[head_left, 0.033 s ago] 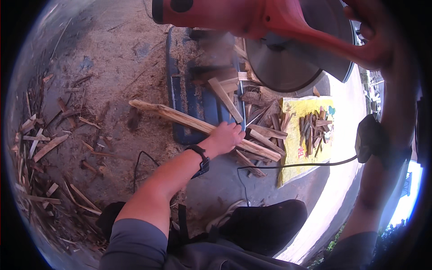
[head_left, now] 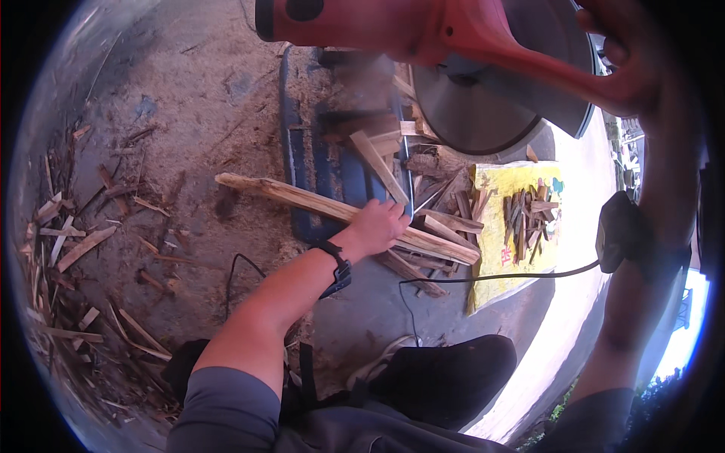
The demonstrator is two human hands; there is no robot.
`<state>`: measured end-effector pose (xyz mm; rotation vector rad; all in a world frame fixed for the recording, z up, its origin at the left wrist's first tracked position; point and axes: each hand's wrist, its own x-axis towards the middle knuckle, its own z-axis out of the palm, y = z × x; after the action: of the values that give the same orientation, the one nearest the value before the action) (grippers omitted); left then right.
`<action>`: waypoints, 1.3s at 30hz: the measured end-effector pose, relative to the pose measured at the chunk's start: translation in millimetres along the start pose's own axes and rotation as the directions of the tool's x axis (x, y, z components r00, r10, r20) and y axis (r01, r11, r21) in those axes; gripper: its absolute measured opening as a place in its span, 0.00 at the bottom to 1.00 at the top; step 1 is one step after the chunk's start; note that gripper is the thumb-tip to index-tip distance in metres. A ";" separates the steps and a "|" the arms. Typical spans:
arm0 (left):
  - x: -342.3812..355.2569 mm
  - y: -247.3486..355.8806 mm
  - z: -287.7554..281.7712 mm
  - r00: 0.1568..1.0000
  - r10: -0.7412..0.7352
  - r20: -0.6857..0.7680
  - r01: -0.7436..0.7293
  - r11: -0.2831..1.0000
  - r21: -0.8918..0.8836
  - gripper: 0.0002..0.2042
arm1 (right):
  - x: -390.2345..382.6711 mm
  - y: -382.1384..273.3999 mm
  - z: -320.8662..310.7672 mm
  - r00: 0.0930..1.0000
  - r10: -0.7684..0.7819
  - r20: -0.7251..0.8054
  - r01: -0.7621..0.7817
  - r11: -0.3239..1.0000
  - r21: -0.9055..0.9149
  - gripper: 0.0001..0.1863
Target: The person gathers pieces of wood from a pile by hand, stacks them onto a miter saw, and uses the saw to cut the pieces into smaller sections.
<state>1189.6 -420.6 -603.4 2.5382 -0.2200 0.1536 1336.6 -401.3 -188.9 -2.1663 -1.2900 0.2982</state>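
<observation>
Long split timber (head_left: 302, 198) lies across the blue saw base (head_left: 332, 174), left hand (head_left: 377, 225) closed over it. Right hand (head_left: 627, 60) grips the red saw handle (head_left: 529, 64); blade (head_left: 483, 113) raised.

Left hand (head_left: 377, 225): arm enters from 7 o'clock, grey sleeve at the shoulder, bare forearm running toward 1 o'clock, black band on the wrist. Palm down, fingers curled over and closed around what lies under it. Right hand (head_left: 630, 57): arm rises along the 3 o'clock edge, dark and backlit, reaching up to 1 o'clock. Fingers wrapped in a closed grip, wrist bent inward toward 11 o'clock.
</observation>
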 end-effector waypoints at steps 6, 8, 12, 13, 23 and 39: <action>27.2 -9.3 -63.4 0.931 -0.297 -0.211 0.283 0.955 -0.094 0.12 | -4.0 -8.8 -1.3 1.000 0.001 -0.013 -0.001 1.000 -0.017 0.27; 31.4 -31.3 -56.5 0.920 -0.258 -0.293 0.259 0.965 -0.037 0.13 | -3.8 -7.5 1.9 1.000 -0.004 -0.013 0.004 1.000 -0.002 0.26; 29.4 -62.8 -46.4 0.823 -0.157 -0.546 0.242 0.966 0.088 0.17 | -5.4 -5.8 3.4 1.000 -0.019 -0.022 0.020 1.000 0.013 0.26; 27.4 -61.5 -51.9 0.787 -0.132 -0.602 0.240 0.965 0.102 0.18 | -6.9 -6.1 4.9 0.999 -0.021 -0.028 0.021 1.000 0.006 0.26; -58.4 -62.9 -87.2 0.871 -0.471 -0.141 0.491 0.849 0.194 0.15 | -28.6 -17.8 37.1 0.966 -0.170 -0.196 0.171 0.985 -0.016 0.26; 8.3 -89.0 -120.3 0.791 -0.605 -0.090 0.611 0.786 0.094 0.33 | -37.3 -13.7 7.4 0.991 0.126 0.041 -0.128 0.990 0.060 0.37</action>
<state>1207.3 -281.3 -551.2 2.5770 0.6570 -0.0216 1304.3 -425.6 -190.6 -2.2026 -1.1487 0.4260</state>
